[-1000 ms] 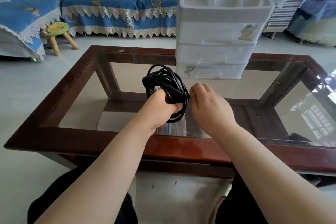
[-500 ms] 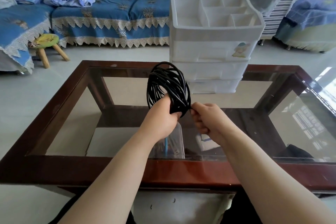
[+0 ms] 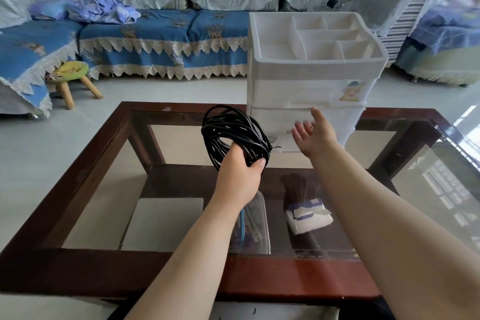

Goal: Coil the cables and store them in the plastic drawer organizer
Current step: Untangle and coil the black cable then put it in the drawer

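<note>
The cable coil was plain black. The drawer organizer was white and see-through-ish, with a little cartoon sticker in tan and blue on one drawer front. The table had a dark reddish-brown frame around clear glass. The sofa cover was blue with cream lace zigzag trim, and the stool had a yellow-green seat on pale wood legs.
</note>
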### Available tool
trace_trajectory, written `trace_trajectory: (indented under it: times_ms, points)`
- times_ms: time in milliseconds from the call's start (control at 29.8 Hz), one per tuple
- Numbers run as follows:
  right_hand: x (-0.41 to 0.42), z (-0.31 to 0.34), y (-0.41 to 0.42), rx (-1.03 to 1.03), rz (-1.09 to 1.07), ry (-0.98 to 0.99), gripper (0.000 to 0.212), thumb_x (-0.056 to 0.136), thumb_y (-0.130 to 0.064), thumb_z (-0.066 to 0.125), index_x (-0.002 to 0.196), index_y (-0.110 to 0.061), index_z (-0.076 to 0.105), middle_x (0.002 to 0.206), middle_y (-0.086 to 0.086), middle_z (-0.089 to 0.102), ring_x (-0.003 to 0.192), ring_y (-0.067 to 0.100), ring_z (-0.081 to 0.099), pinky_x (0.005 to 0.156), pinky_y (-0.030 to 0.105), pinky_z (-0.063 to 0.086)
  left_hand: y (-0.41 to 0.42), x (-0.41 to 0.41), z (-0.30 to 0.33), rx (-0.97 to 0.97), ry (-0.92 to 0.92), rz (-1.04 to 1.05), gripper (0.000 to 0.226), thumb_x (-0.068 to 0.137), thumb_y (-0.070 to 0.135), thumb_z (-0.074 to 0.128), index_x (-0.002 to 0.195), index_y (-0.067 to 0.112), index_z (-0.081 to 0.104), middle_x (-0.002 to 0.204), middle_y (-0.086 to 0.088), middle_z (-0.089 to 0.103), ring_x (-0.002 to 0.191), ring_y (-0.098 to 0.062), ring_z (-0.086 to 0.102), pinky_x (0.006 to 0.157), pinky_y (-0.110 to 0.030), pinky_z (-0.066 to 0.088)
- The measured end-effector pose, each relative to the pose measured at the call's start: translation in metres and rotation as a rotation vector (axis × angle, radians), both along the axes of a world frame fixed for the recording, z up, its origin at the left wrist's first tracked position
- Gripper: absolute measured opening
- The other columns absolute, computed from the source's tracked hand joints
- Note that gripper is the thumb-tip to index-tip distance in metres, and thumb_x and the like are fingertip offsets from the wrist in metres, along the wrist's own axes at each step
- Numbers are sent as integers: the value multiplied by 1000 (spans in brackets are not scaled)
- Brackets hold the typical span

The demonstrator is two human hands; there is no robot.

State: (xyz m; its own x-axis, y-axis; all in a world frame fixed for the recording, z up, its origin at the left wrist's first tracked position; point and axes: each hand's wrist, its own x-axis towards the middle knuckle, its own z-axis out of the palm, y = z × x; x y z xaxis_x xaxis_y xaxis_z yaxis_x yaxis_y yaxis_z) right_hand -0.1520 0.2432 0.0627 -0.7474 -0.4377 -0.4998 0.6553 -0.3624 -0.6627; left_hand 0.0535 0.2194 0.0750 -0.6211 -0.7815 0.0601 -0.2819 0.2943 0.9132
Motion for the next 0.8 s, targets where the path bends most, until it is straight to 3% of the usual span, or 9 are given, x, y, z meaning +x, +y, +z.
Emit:
trace_trajectory:
  times_ms: [101, 201, 302, 369, 402, 469, 536, 671, 805]
  points:
    - [-3, -1, -2, 131, 44, 28, 33, 85, -37, 64, 84, -8, 47, 80, 3, 47, 73, 15, 58, 62, 29, 52, -3, -1, -1, -5, 8, 10, 34, 92, 14, 61, 124, 12, 52, 107, 9, 56, 100, -8, 51, 85, -20, 38]
    - [-4, 1, 2, 234, 100, 48, 46, 85, -46, 63, 103, -7, 48, 86, 3, 46, 75, 17, 59, 56, 31, 51, -4, -1, -2, -11, 5, 25, 33, 91, 14, 61, 123, 11, 52, 106, 9, 56, 98, -7, 51, 83, -19, 38]
    - [2, 11, 16, 320, 337, 116, 69, 86, -58, 54, 132, -10, 38, 101, 8, 54, 89, 24, 63, 65, 36, 53, -5, -1, -1, -7, 12, 52, 31, 91, 14, 61, 121, 10, 53, 103, 8, 57, 97, -10, 53, 82, -20, 39]
    - [8, 17, 26, 548, 508, 341, 68, 88, -63, 46, 118, -2, 48, 95, 9, 63, 84, 24, 66, 68, 35, 53, -5, -2, -1, 12, 21, 72, 29, 92, 14, 61, 119, 10, 53, 95, 12, 55, 92, -9, 52, 80, -20, 39]
    - [8, 19, 31, 690, 476, 560, 65, 90, -60, 45, 107, 1, 55, 84, 8, 65, 74, 22, 65, 67, 35, 52, -4, -2, 0, 22, 25, 72, 28, 92, 14, 61, 118, 10, 53, 92, 15, 54, 90, -8, 52, 80, -20, 39]
    - [3, 25, 37, 926, 191, 1099, 54, 94, -51, 43, 89, 0, 62, 72, 4, 63, 68, 22, 58, 65, 35, 47, -1, -5, -1, 32, 27, 55, 27, 91, 15, 62, 117, 10, 53, 88, 19, 51, 88, -6, 51, 80, -21, 38]
    - [-2, 38, 38, 1043, 35, 1450, 43, 95, -46, 44, 83, -8, 60, 80, 1, 58, 77, 21, 50, 65, 31, 36, 2, -6, -1, 40, 30, 39, 26, 92, 15, 62, 116, 11, 53, 87, 22, 50, 82, -1, 49, 80, -20, 38]
    - [-19, 44, 30, 1389, 367, 1566, 33, 97, -34, 42, 100, -9, 64, 93, 8, 63, 80, 28, 53, 63, 29, 32, 5, -8, -4, 44, 17, 26, 27, 92, 16, 62, 117, 12, 54, 88, 22, 51, 80, 2, 48, 78, -18, 37]
    - [-31, 49, 25, 1424, 527, 1619, 28, 96, -24, 41, 103, -6, 62, 108, 15, 62, 94, 33, 57, 67, 32, 38, 1, -8, -5, 24, 10, 34, 27, 93, 19, 60, 119, 11, 56, 102, 10, 60, 88, -4, 52, 75, -15, 38]
